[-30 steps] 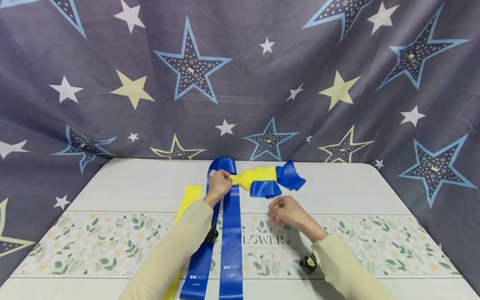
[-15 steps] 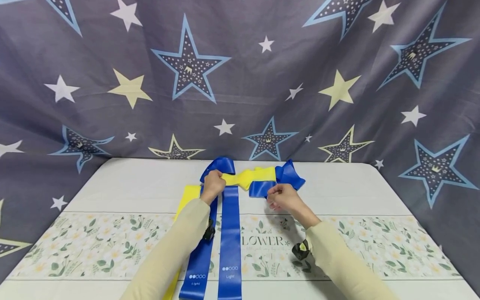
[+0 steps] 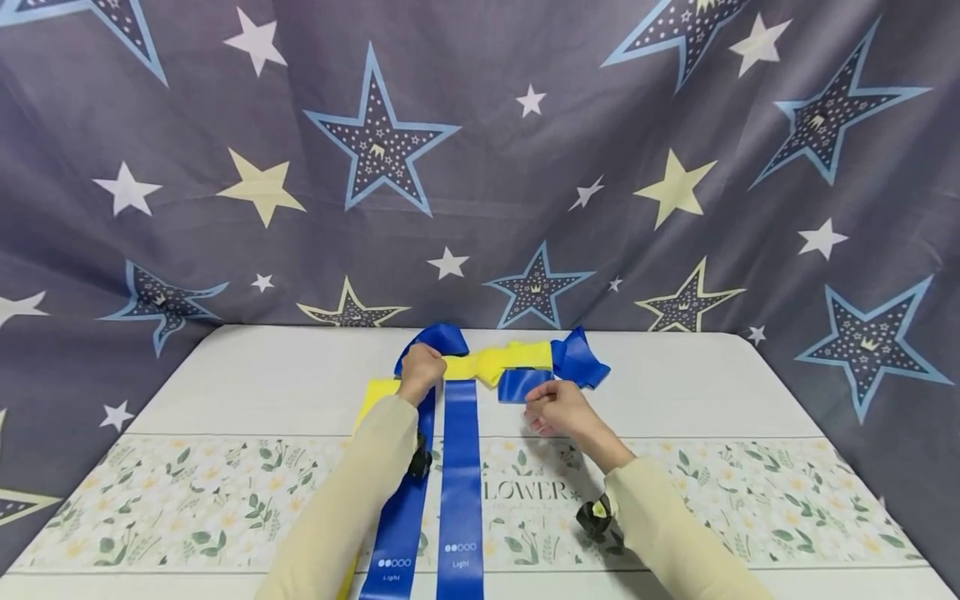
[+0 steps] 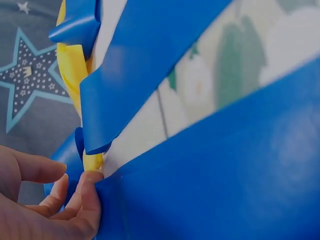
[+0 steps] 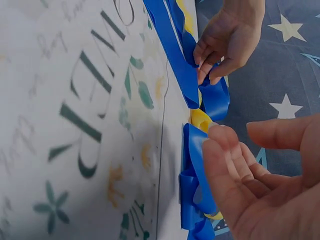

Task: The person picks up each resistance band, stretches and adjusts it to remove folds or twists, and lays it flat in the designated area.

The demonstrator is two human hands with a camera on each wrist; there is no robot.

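Backdrop: dark grey cloth [image 3: 483,179] printed with blue-edged, white and yellow stars, filling the rear of my head feed.

Table: white top [image 3: 690,387] crossed by a floral strip [image 3: 735,500].

Band, blue: smooth, glossy flat material. I count two lengths running toward the near edge, the left length [image 3: 401,525] and the right length [image 3: 461,467], both printed "Light", and an arched blue loop [image 3: 444,337] at the rear.

Band, yellow: flat, smooth. One length [image 3: 381,389] runs partly beneath the left forearm; a gathered yellow stretch [image 3: 491,365] extends rightward from beside the left hand.

Blue end: crumpled, glossy piece [image 3: 579,362] at the right of the yellow stretch.

Left hand [image 3: 422,371]: fingers curled, thumb and fingertips pinching the blue loop at its left side; the loop arches above and behind the knuckles, and the yellow stretch begins just beside the fingertips.

Right hand [image 3: 562,410]: thumb and fingers parted, loosely bent, holding nothing. Fingertips sit at the lower right corner of a short blue flap [image 3: 521,386]; whether they touch it I cannot tell.

Wrist units: black, one beneath the left wrist [image 3: 420,460], one beneath the right [image 3: 595,514].

Changes against my view one second ago: left hand farther left, loop leaning left with it, more yellow exposed beside the fingers; right fingertips, then below the flap, now overlap its corner.
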